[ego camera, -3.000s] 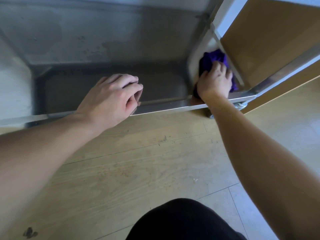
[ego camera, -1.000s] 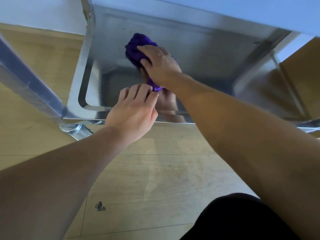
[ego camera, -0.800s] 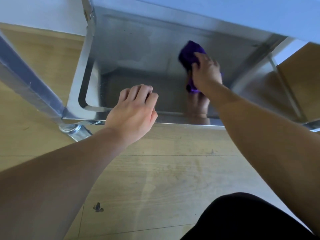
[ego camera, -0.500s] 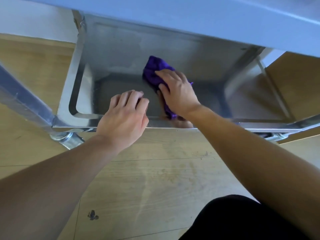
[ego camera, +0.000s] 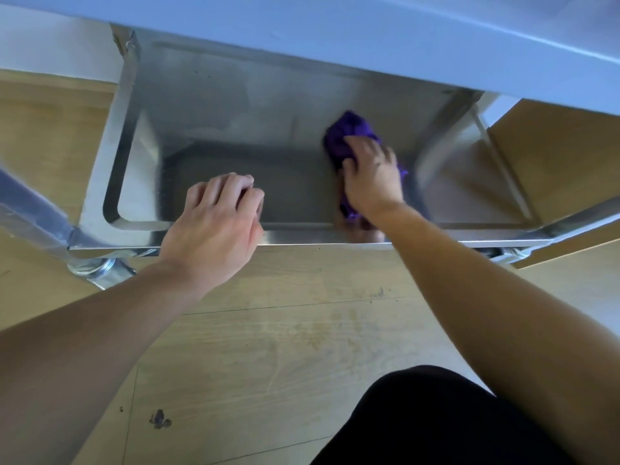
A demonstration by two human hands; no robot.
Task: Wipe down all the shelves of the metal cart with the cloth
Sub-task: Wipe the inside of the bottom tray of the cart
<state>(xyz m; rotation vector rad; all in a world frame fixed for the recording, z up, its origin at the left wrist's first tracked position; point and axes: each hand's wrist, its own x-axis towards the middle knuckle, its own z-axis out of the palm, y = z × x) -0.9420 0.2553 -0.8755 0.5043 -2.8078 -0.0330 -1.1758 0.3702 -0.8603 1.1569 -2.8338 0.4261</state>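
The metal cart's bottom shelf is a shiny steel tray seen from above, low over the floor. A bunched purple cloth lies on its right half, and my right hand presses down on it, gripping it. My left hand rests curled over the shelf's front rim, left of centre. An upper shelf of the cart overhangs the top of the view and hides the back of the tray.
Steel cart legs run at the left and right, with a caster under the front left corner. Light wooden floor lies in front. My dark-clothed knee is at the bottom.
My right hand has swept the cloth across the shelf, from the left-centre half a second ago to the right half now. My left hand stays on the front rim.
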